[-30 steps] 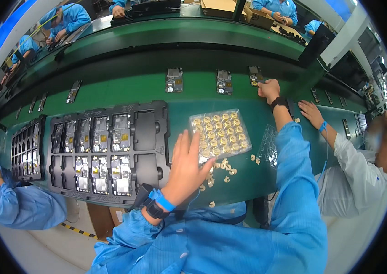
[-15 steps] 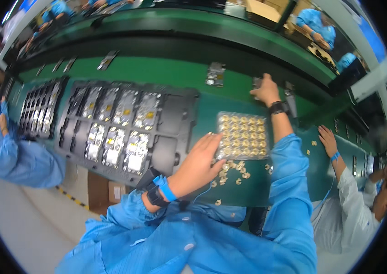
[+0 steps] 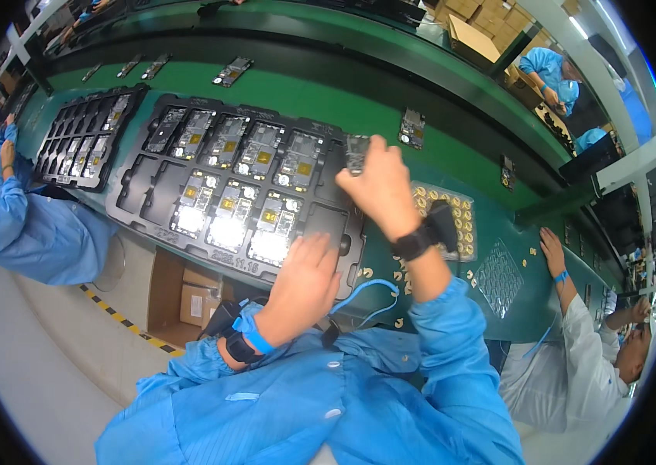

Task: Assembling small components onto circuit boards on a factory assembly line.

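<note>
A circuit board is pinched between the thumb and fingers of my right hand, over the right end of a black moulded tray. Part of the board is hidden behind the fingers. My left hand rests at the tray's near right edge, fingers stretched out and holding nothing. Several boards lie in the tray's pockets in two rows, some with a round gold part on them. Behind my right wrist, a clear plastic tray of round gold parts is partly covered.
More boards lie along the green strip at the back. Loose gold parts and an empty clear blister sheet lie on the bench. A second black tray and a co-worker are left; another person's hand rests at right.
My right hand has brought a board from the back strip leftward to the black tray. My left hand has left the clear tray for the black one. The view has shifted.
</note>
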A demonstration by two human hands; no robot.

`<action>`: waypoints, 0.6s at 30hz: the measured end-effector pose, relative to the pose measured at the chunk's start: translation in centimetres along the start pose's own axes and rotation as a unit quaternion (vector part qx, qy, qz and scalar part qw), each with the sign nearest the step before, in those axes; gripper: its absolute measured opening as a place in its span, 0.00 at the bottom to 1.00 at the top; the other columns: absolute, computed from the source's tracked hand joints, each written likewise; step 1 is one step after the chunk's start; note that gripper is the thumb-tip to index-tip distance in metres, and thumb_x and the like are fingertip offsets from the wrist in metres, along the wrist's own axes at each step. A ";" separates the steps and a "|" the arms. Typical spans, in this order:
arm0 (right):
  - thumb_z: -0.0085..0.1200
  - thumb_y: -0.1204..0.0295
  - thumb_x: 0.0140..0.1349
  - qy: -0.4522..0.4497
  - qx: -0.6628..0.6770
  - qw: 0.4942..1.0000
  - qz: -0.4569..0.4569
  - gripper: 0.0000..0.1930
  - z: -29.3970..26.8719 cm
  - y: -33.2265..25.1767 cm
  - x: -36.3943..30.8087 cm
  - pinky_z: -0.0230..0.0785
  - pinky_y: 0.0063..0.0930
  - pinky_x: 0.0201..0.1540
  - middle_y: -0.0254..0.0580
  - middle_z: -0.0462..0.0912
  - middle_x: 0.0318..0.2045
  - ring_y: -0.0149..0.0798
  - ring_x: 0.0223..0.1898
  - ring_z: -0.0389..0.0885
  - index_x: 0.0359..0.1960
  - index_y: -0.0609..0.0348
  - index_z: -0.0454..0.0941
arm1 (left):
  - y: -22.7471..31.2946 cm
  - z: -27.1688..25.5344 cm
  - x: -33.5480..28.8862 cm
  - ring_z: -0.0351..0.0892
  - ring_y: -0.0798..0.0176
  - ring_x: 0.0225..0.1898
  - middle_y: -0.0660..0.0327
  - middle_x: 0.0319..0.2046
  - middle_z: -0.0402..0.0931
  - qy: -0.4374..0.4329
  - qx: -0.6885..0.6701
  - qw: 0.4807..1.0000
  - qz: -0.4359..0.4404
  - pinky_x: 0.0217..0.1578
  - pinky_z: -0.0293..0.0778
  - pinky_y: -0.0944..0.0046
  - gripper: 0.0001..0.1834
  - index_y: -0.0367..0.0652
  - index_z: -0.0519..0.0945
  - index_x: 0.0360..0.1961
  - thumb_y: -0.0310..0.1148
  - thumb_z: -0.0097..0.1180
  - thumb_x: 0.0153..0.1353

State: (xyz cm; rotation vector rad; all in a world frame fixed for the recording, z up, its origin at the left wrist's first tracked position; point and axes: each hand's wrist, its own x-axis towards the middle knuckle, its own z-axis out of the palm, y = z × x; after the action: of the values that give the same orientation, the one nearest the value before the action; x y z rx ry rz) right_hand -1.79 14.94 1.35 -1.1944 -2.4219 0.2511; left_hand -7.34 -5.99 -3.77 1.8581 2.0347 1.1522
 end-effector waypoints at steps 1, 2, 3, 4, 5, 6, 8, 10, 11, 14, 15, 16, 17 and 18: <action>0.69 0.62 0.53 -0.027 -0.012 0.999 0.026 0.29 0.5 -1.5 -0.1 0.85 0.46 0.46 0.66 0.84 0.39 0.64 0.41 0.89 0.50 0.75 0.76 | -0.4 0.5 -0.4 0.70 0.33 0.66 0.38 0.59 0.75 -0.016 0.022 0.999 0.022 0.71 0.64 0.38 0.16 0.31 0.81 0.50 0.30 0.62 0.63; 0.68 0.61 0.54 -0.046 -0.042 0.998 0.024 0.28 1.4 -2.3 -0.2 0.85 0.44 0.46 0.65 0.84 0.40 0.60 0.41 0.89 0.47 0.76 0.78 | -0.7 0.9 -0.7 0.69 0.33 0.67 0.37 0.59 0.75 -0.033 0.045 0.997 0.044 0.72 0.62 0.37 0.17 0.31 0.81 0.50 0.31 0.62 0.64; 0.68 0.60 0.55 -0.066 -0.073 0.995 0.022 0.27 2.4 -2.6 -0.2 0.85 0.42 0.45 0.64 0.84 0.40 0.56 0.41 0.89 0.45 0.77 0.80 | -0.9 1.0 -0.9 0.69 0.33 0.67 0.37 0.59 0.75 -0.032 0.043 0.997 0.049 0.72 0.62 0.37 0.17 0.31 0.81 0.50 0.31 0.62 0.64; 0.69 0.55 0.56 -0.070 -0.112 0.991 0.011 0.26 3.4 -3.0 -0.3 0.84 0.41 0.45 0.59 0.85 0.41 0.52 0.44 0.88 0.40 0.72 0.85 | -1.1 1.0 -1.1 0.69 0.34 0.68 0.38 0.60 0.75 -0.024 0.024 0.998 0.045 0.72 0.62 0.37 0.16 0.32 0.81 0.50 0.31 0.62 0.64; 0.69 0.55 0.56 -0.067 -0.113 0.991 0.013 0.26 3.7 -2.9 -0.4 0.84 0.41 0.45 0.59 0.85 0.41 0.52 0.44 0.88 0.40 0.72 0.85 | -1.3 1.0 -1.3 0.69 0.35 0.68 0.38 0.60 0.75 -0.016 0.005 0.999 0.041 0.72 0.61 0.37 0.16 0.32 0.81 0.50 0.31 0.62 0.64; 0.69 0.54 0.56 -0.056 -0.132 0.990 -0.012 0.26 3.6 -2.7 -0.2 0.83 0.45 0.47 0.62 0.85 0.40 0.56 0.45 0.87 0.38 0.72 0.85 | -1.6 1.0 -1.4 0.69 0.35 0.68 0.38 0.60 0.75 -0.014 0.004 0.999 0.046 0.72 0.61 0.37 0.16 0.32 0.81 0.50 0.31 0.62 0.64; 0.68 0.49 0.59 -0.041 -0.141 0.988 -0.046 0.28 3.7 -1.5 -0.1 0.81 0.49 0.49 0.63 0.85 0.38 0.59 0.47 0.84 0.35 0.71 0.87 | -2.0 0.9 -1.9 0.72 0.37 0.67 0.42 0.58 0.77 0.010 -0.036 0.998 0.046 0.71 0.63 0.37 0.14 0.33 0.82 0.49 0.28 0.63 0.63; 0.65 0.46 0.63 -0.085 -0.039 0.996 0.001 0.30 1.4 -0.7 2.1 0.80 0.50 0.49 0.69 0.85 0.44 0.62 0.49 0.85 0.34 0.70 0.87 | -2.6 0.5 -2.7 0.74 0.37 0.65 0.44 0.56 0.79 0.040 -0.061 0.996 0.044 0.70 0.65 0.37 0.13 0.34 0.82 0.48 0.26 0.63 0.62; 0.64 0.45 0.64 -0.112 0.007 0.993 0.037 0.31 -0.3 -0.2 4.1 0.80 0.50 0.50 0.72 0.85 0.47 0.63 0.51 0.85 0.33 0.70 0.87 | -2.6 0.1 -3.0 0.75 0.38 0.64 0.47 0.54 0.80 0.066 -0.087 0.993 0.046 0.69 0.68 0.37 0.12 0.34 0.83 0.47 0.24 0.63 0.61; 0.64 0.46 0.65 -0.006 -0.121 0.985 0.120 0.30 2.1 10.1 10.5 0.78 0.52 0.56 0.66 0.85 0.51 0.60 0.53 0.85 0.48 0.66 0.85 | -2.5 0.4 -3.3 0.78 0.40 0.61 0.50 0.50 0.82 0.084 -0.105 0.990 0.041 0.66 0.71 0.38 0.11 0.34 0.84 0.44 0.20 0.63 0.59; 0.64 0.47 0.65 0.017 -0.169 0.973 0.155 0.31 3.2 12.6 12.1 0.77 0.52 0.58 0.64 0.85 0.51 0.60 0.53 0.86 0.53 0.67 0.83 | -2.3 0.4 -3.4 0.78 0.40 0.61 0.50 0.50 0.82 0.082 -0.105 0.990 0.040 0.66 0.71 0.38 0.11 0.34 0.84 0.44 0.20 0.63 0.59; 0.66 0.50 0.63 -0.011 -0.153 0.971 0.186 0.31 3.9 14.6 13.2 0.76 0.52 0.61 0.63 0.86 0.52 0.60 0.55 0.85 0.57 0.66 0.80 | -2.4 0.6 -3.3 0.79 0.40 0.61 0.50 0.50 0.82 0.084 -0.107 0.990 0.045 0.65 0.72 0.39 0.11 0.34 0.84 0.44 0.19 0.63 0.58; 0.68 0.53 0.61 -0.040 -0.135 0.966 0.216 0.32 4.3 16.0 13.9 0.75 0.51 0.63 0.61 0.86 0.52 0.61 0.57 0.85 0.60 0.64 0.77 | -2.4 0.6 -3.3 0.79 0.40 0.61 0.50 0.49 0.83 0.085 -0.108 0.989 0.049 0.64 0.73 0.40 0.11 0.34 0.84 0.43 0.19 0.63 0.58; 0.68 0.53 0.61 -0.044 -0.132 0.967 0.214 0.32 4.4 16.6 14.5 0.75 0.51 0.63 0.61 0.86 0.52 0.61 0.57 0.85 0.60 0.64 0.77 | -2.5 0.4 -3.4 0.79 0.40 0.61 0.50 0.49 0.83 0.085 -0.105 0.990 0.045 0.64 0.73 0.40 0.11 0.34 0.84 0.43 0.19 0.63 0.58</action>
State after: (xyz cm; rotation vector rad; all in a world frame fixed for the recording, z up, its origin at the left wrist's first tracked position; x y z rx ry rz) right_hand 0.25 36.71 -3.98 -1.8631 -2.2953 0.1088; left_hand -8.29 -8.71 -6.90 1.8207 1.8416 1.5318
